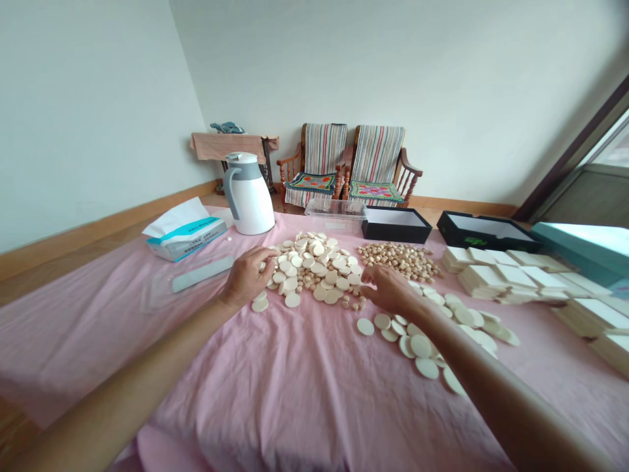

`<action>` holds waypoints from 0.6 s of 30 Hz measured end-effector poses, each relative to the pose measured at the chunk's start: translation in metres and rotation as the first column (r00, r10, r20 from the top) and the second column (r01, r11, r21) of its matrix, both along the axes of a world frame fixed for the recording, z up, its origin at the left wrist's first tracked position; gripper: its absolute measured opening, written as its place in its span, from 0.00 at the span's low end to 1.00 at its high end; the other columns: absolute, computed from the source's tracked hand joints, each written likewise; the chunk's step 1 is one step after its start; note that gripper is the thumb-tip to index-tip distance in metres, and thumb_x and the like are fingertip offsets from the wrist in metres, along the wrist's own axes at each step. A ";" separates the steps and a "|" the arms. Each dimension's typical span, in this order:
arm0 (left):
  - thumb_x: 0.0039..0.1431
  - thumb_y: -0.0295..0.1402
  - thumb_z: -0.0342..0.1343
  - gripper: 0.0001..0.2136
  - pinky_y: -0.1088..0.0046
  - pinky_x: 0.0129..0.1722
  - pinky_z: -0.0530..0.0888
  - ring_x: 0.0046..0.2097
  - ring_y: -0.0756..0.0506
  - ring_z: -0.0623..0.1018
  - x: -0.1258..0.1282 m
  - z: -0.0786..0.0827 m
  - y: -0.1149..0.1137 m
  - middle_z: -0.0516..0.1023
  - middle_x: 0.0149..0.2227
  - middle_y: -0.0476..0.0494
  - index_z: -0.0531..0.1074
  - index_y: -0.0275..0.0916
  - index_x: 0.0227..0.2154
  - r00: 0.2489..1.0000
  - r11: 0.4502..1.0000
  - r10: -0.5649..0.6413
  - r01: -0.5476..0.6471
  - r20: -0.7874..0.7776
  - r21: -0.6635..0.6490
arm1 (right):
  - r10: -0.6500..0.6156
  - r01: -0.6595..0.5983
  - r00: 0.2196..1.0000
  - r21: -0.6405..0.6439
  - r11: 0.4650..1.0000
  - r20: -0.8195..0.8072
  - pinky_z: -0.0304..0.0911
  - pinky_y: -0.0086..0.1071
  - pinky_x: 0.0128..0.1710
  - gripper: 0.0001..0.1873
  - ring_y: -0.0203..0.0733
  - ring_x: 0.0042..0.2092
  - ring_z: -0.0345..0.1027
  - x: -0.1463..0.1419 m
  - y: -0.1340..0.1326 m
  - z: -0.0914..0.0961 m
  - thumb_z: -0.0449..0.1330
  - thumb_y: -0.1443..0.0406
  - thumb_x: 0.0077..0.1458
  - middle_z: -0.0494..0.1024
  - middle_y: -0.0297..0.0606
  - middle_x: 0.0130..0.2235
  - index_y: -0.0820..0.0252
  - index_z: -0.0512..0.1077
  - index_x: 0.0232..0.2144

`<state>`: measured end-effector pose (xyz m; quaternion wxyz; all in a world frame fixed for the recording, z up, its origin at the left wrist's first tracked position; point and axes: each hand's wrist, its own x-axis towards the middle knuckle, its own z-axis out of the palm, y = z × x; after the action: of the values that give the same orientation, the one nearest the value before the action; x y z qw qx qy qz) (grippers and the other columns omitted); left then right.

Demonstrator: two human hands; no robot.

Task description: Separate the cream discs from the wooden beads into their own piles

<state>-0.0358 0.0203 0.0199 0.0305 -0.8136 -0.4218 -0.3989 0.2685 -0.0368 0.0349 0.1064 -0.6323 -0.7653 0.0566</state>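
Note:
A heap of pale round wooden discs (314, 265) lies in the middle of a table covered with a pink cloth (275, 387). My left hand (248, 275) rests at the heap's left edge, fingers curled onto the discs. My right hand (390, 288) reaches in from the right, fingers bent down on the heap's right edge. A pile of small wooden beads (400, 259) lies just behind my right hand. More discs (427, 341) are spread under and beside my right forearm.
A white jug (248, 193) and a tissue pack (187, 233) stand at the back left. Two black boxes (396, 224) (486, 231), a clear tray (334, 210) and stacks of square wooden tiles (496, 275) lie at the back and right. Two chairs (344, 167) stand by the wall.

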 end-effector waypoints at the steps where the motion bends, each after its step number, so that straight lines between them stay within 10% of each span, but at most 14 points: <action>1: 0.59 0.30 0.49 0.10 0.68 0.45 0.72 0.43 0.45 0.76 0.011 0.005 -0.003 0.78 0.40 0.42 0.74 0.38 0.38 0.998 0.998 -0.054 0.053 -0.037 -0.027 | -0.003 0.002 1.000 -0.036 0.999 -0.019 0.57 0.29 0.35 0.09 0.41 0.37 0.68 0.007 -0.001 -0.003 0.58 0.66 0.51 0.76 0.42 0.37 0.64 0.72 0.36; 8: 0.57 0.30 0.55 0.09 0.64 0.51 0.68 0.47 0.44 0.74 0.089 0.006 -0.030 0.77 0.44 0.44 0.75 0.41 0.40 0.871 0.918 -0.393 0.352 -0.295 -0.184 | 0.033 -0.026 0.992 0.057 0.998 -0.124 0.55 0.28 0.36 0.11 0.39 0.38 0.69 0.011 -0.004 -0.021 0.52 0.70 0.54 0.78 0.40 0.35 0.62 0.74 0.34; 13: 0.59 0.35 0.55 0.11 0.60 0.53 0.65 0.52 0.41 0.70 0.110 -0.012 -0.044 0.73 0.49 0.41 0.74 0.43 0.44 0.876 0.918 -0.393 0.352 -0.281 -0.185 | -0.091 0.123 0.967 0.122 0.985 -0.236 0.55 0.27 0.32 0.13 0.38 0.33 0.68 0.034 -0.016 0.008 0.50 0.70 0.52 0.77 0.37 0.31 0.60 0.75 0.31; 18: 0.59 0.35 0.55 0.11 0.58 0.55 0.64 0.56 0.41 0.68 0.112 -0.024 -0.044 0.72 0.51 0.41 0.74 0.43 0.45 0.879 0.916 -0.395 0.354 -0.266 -0.191 | -0.128 0.128 0.992 -0.043 0.991 -0.017 0.51 0.28 0.27 0.11 0.36 0.27 0.63 0.086 -0.036 0.035 0.52 0.70 0.49 0.72 0.35 0.23 0.59 0.70 0.19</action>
<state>0.0760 -0.0235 -0.0040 -0.0398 -0.9308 -0.2731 -0.2395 0.3550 -0.0729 0.0697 0.1042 -0.6816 -0.7207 0.0720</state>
